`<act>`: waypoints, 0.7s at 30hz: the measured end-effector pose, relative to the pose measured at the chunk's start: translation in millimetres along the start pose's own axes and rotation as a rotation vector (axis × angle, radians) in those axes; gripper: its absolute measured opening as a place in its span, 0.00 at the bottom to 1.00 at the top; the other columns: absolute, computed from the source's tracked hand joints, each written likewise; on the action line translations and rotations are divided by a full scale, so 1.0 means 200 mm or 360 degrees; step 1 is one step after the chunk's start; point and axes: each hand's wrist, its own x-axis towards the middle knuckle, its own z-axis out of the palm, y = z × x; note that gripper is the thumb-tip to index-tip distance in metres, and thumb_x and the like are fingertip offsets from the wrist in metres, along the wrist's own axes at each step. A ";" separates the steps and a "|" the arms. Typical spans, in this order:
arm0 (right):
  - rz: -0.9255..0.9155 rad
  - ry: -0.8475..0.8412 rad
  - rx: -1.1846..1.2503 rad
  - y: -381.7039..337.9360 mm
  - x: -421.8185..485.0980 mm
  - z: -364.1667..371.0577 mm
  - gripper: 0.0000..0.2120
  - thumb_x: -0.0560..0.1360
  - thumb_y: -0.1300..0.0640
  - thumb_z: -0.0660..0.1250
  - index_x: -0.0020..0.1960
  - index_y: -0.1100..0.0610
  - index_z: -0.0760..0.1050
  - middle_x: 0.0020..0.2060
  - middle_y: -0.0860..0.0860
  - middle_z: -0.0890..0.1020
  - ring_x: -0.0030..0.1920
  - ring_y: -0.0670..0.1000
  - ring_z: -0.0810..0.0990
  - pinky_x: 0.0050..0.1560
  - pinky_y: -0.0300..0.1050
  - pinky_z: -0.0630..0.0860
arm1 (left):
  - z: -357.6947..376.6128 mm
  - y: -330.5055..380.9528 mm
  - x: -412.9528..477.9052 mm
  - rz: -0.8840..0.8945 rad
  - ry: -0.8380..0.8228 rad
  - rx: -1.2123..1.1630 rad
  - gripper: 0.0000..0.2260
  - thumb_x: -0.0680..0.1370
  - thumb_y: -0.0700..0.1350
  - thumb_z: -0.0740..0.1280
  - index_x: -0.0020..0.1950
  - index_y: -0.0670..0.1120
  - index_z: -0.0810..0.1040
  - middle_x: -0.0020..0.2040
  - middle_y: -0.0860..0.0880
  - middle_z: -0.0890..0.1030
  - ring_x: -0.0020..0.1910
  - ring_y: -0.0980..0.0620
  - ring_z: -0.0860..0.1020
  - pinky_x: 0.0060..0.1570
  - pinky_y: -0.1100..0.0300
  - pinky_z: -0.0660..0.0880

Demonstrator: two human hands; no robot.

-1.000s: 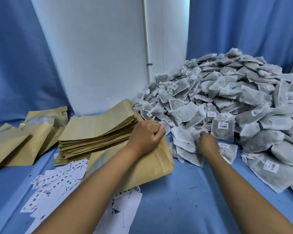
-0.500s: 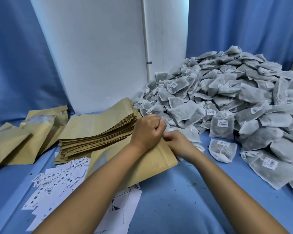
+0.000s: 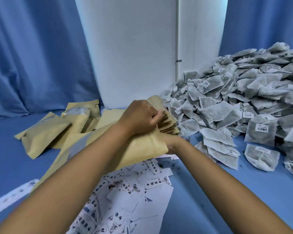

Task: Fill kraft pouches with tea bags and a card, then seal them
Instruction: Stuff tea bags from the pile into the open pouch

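Note:
My left hand [image 3: 140, 115] is clenched on the upper edge of a kraft pouch [image 3: 142, 151], which lies tilted across the middle of the table. My right hand [image 3: 172, 142] shows only its wrist at the pouch's right edge. Its fingers are hidden behind or inside the pouch. A stack of flat empty pouches [image 3: 167, 123] peeks out just beyond my left fist. A big heap of grey tea bags [image 3: 243, 98] with white labels fills the right side. Printed white cards [image 3: 134, 191] lie scattered under my forearms.
Filled kraft pouches [image 3: 46, 132] lie at the left on the blue table cloth [image 3: 218, 191]. A white panel [image 3: 128, 56] and blue curtains [image 3: 32, 56] stand behind. Loose tea bags [image 3: 260, 156] lie near the heap's front edge.
My right hand left the tea bag heap, came to the pouch mouth and is now hidden at the pouch's edge. The pouch and my left fist have shifted, and my view has turned left.

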 end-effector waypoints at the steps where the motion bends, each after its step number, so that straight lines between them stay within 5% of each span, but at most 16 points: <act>1: -0.0086 0.0056 0.0071 0.01 0.03 0.00 0.13 0.78 0.72 0.57 0.57 0.61 0.75 0.44 0.54 0.81 0.40 0.46 0.78 0.40 0.38 0.77 | -0.04 -0.07 -0.05 -0.0019 -0.0004 0.0054 0.24 0.76 0.47 0.57 0.21 0.39 0.68 0.20 0.41 0.70 0.22 0.49 0.60 0.27 0.58 0.61; 3: -0.0146 0.0457 0.0079 0.05 0.05 -0.02 0.10 0.76 0.70 0.62 0.44 0.59 0.78 0.34 0.51 0.82 0.32 0.47 0.77 0.36 0.40 0.76 | -0.09 -0.18 -0.17 -0.0001 -0.0016 0.0126 0.25 0.75 0.49 0.53 0.21 0.39 0.69 0.19 0.41 0.69 0.20 0.49 0.61 0.26 0.59 0.60; 5: 0.0078 0.0745 -0.0402 0.16 0.07 -0.04 0.07 0.73 0.66 0.68 0.38 0.58 0.76 0.33 0.52 0.81 0.34 0.49 0.77 0.41 0.46 0.77 | -0.10 -0.23 -0.25 0.0034 -0.0020 0.0189 0.24 0.74 0.48 0.53 0.19 0.40 0.67 0.18 0.42 0.67 0.17 0.47 0.63 0.26 0.61 0.58; 8: 0.0500 0.0495 -0.0827 0.34 0.07 0.05 0.11 0.67 0.60 0.75 0.38 0.59 0.72 0.33 0.56 0.76 0.30 0.52 0.72 0.29 0.44 0.68 | -0.03 -0.21 -0.30 0.0022 0.0005 0.0147 0.24 0.74 0.47 0.55 0.19 0.41 0.66 0.17 0.44 0.66 0.16 0.46 0.65 0.23 0.61 0.61; 14: 0.0435 0.0702 -0.1073 0.37 0.09 0.08 0.14 0.70 0.70 0.60 0.29 0.56 0.67 0.25 0.52 0.71 0.25 0.49 0.68 0.19 0.35 0.61 | 0.11 -0.12 -0.27 0.0110 0.0073 0.0015 0.21 0.72 0.40 0.66 0.19 0.42 0.68 0.18 0.46 0.68 0.17 0.46 0.67 0.23 0.61 0.64; 18: 0.0342 0.1062 -0.0556 0.39 0.03 0.02 0.18 0.71 0.67 0.66 0.26 0.55 0.66 0.20 0.52 0.68 0.22 0.52 0.66 0.23 0.38 0.64 | 0.14 -0.13 -0.28 0.0080 0.0064 -0.0027 0.21 0.72 0.40 0.66 0.20 0.41 0.67 0.18 0.44 0.68 0.18 0.46 0.66 0.23 0.59 0.66; 21: 0.0065 0.1284 -0.0001 0.29 -0.06 -0.06 0.05 0.74 0.61 0.69 0.39 0.57 0.79 0.25 0.49 0.82 0.23 0.48 0.77 0.22 0.36 0.70 | 0.17 -0.13 -0.29 0.0051 0.0073 -0.0061 0.21 0.73 0.40 0.66 0.20 0.41 0.67 0.19 0.44 0.68 0.19 0.47 0.63 0.23 0.58 0.67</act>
